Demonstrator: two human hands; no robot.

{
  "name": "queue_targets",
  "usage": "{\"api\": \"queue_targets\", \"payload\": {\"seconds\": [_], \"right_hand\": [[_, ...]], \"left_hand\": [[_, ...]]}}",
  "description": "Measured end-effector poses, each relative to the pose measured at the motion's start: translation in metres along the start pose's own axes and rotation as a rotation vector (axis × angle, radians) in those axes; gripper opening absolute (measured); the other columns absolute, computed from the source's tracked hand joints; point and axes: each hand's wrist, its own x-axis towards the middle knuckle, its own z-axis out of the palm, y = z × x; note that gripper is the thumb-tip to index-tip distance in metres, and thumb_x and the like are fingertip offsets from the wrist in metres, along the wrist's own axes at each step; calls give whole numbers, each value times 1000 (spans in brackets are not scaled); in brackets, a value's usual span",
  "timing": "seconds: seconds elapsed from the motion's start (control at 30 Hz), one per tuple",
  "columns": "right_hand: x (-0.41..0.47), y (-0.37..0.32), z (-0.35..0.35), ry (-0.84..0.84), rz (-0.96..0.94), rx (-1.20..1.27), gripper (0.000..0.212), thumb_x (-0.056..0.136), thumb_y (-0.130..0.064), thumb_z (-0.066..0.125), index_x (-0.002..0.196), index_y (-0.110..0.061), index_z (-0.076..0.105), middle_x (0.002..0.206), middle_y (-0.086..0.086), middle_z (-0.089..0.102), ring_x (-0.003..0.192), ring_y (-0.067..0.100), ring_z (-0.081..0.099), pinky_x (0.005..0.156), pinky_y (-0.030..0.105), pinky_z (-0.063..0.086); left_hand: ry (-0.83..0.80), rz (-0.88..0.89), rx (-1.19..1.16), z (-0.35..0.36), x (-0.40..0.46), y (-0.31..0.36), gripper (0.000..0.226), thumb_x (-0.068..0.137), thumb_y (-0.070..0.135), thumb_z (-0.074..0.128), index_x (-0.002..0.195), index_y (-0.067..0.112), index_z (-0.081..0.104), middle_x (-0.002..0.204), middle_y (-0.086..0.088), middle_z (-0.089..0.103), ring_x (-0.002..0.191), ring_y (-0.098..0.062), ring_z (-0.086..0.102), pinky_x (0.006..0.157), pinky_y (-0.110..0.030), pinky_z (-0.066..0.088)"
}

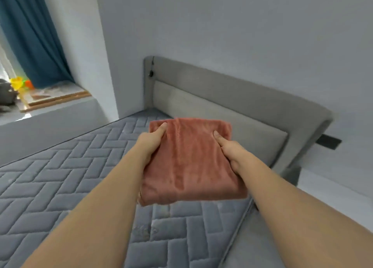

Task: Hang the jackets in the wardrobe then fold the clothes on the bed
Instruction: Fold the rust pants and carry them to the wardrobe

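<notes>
Both hands (155, 140) (232, 148) gripping folded pink garment (191, 166), fingers probably beneath

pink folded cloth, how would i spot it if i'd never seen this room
Find the grey quilted mattress below the padded headboard. Both hands, left and right, grip the folded cloth above it. It is the only salmon-pink thing there.

folded cloth (191, 162) above mattress (60, 187), headboard (232, 90) behind
</notes>
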Motion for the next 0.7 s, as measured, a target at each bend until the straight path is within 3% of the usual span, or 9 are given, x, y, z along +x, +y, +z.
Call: {"api": "queue_targets", "payload": {"seconds": [0.13,0.23,0.3,0.4,0.47,0.6,0.7], "right_hand": [[-50,-49,-124,173,-102,170,37,90,-47,63,101,-12,65,78,6,75,68,20,73,51,29,56],[-96,-69,-217,356,-188,229,48,88,-46,65,116,-7,65,98,12,74,86,27,72,69,36,59],[-128,-77,-278,455,-214,253,53,87,-49,66,117,-6,64,101,13,73,90,29,72,81,42,58],[-176,-83,-364,582,-257,280,51,87,-50,65,114,-7,66,99,12,74,89,29,72,86,44,57],[-206,-86,-419,668,-289,293,51,87,-51,64,114,-8,66,100,11,74,90,29,72,85,42,57],[-266,-86,-518,815,-333,317,49,87,-53,64,112,-11,66,98,9,74,89,28,72,82,41,57],[-306,-83,-580,901,-366,350,43,87,-52,64,103,-12,68,85,6,76,79,24,74,71,37,59]], "left_hand": [[-374,154,37,110,-44,79,107,50,80,77,132,15,54,118,-6,67,98,-27,68,87,-41,55],[-606,275,82,197,-94,119,83,56,62,86,122,17,64,111,-9,72,93,-26,72,83,-41,58],[-689,338,113,256,-129,138,67,62,51,87,117,17,67,104,-6,75,86,-23,74,70,-35,60],[-777,386,122,342,-183,159,51,66,44,87,106,18,71,83,1,77,66,-16,73,44,-23,53],[-824,431,138,397,-219,170,50,65,44,87,105,18,70,83,1,76,63,-15,73,44,-22,52],[-944,501,148,496,-289,182,56,61,47,86,106,18,70,87,1,76,73,-19,74,66,-31,58],[-1048,535,153,562,-336,189,50,68,45,83,106,16,69,87,0,76,70,-18,74,60,-28,56]]}}
